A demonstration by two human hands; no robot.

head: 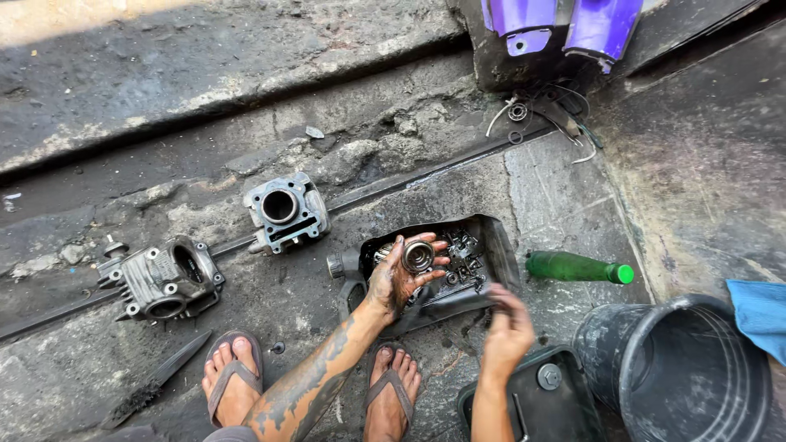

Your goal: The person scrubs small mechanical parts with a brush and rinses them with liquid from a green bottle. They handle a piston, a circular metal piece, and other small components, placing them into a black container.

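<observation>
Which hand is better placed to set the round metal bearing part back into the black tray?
Left. The left hand already holds the round metal bearing part in its grip, directly over the black plastic tray of small metal parts. The right hand sits at the tray's near edge, its fingers curled on something too small to identify.

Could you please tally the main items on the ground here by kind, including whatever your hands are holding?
Engine castings: 2, cylinder head and cylinder block
Black trays: 2
Green bottle: 1
Black bucket: 1
Round metal part in left hand: 1
Total: 7
</observation>
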